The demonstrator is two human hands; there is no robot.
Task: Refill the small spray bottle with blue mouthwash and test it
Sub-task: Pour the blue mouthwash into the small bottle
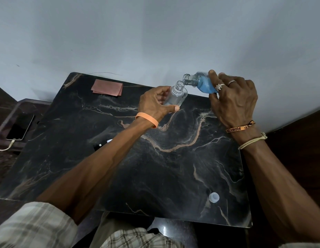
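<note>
- Left hand [155,102] had thumb and fingers curled round the small spray bottle [175,97], a clear plastic cylinder with a threaded neck. It was tilted over the far side of the table [120,167].
- Right hand [234,102] gripped the mouthwash bottle [200,83]. It was see-through plastic with blue liquid pooled in its belly, and its ribbed open mouth was tipped right beside the little neck.
- Tabletop was glossy black marble with tan veins.
- Round translucent white cap [214,197] lay near the front edge, and a folded pinkish cloth [107,87] sat far left.

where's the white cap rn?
In the head view, the white cap lies on the black marble table near its front edge, right of centre, left of the right forearm.
</note>
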